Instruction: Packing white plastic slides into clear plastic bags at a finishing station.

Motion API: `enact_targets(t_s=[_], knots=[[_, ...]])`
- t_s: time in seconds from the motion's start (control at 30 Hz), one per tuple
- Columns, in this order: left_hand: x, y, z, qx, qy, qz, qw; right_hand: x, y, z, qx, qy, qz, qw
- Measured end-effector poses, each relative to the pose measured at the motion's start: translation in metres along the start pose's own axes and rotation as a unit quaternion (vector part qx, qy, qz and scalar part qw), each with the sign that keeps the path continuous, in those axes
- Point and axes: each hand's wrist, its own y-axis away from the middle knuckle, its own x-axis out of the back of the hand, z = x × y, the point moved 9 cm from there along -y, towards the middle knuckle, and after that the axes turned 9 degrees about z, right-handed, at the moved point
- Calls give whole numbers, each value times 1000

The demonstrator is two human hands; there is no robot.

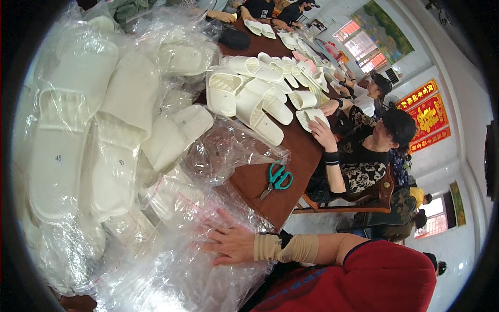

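My right hand [231, 244] reaches in from the lower right, its wrist in a tan sleeve. It lies flat with fingers spread on a clear plastic bag [166, 275], and the fingertips blur behind crinkled film. Nothing firm is gripped in it. Beyond the fingers, white slippers [112, 177] show through plastic, with dark size marks on their insoles. Another bagged slipper [176, 136] lies just above them. Teal-handled scissors [277, 179] rest on the brown table, apart from my hand, blades partly spread. My left hand is not in view.
The brown tabletop [254, 182] runs to the upper right, with unwrapped white slippers [254, 109] piled on it. A co-worker in a black cap [358, 151] sits beside it, hands on a slipper [312, 119]. A wooden chair [382, 195] stands at the table's edge.
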Motion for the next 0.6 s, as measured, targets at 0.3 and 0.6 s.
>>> enact_targets(t_s=[0.3, 0.6], knots=[[-91, -30, -7, 44, -14, -37, 998, 2, -14, -3, -2, 21, -33, 999], [5, 250, -17, 459, -152, 2, 876, -35, 31, 28, -101, 90, -64, 989]])
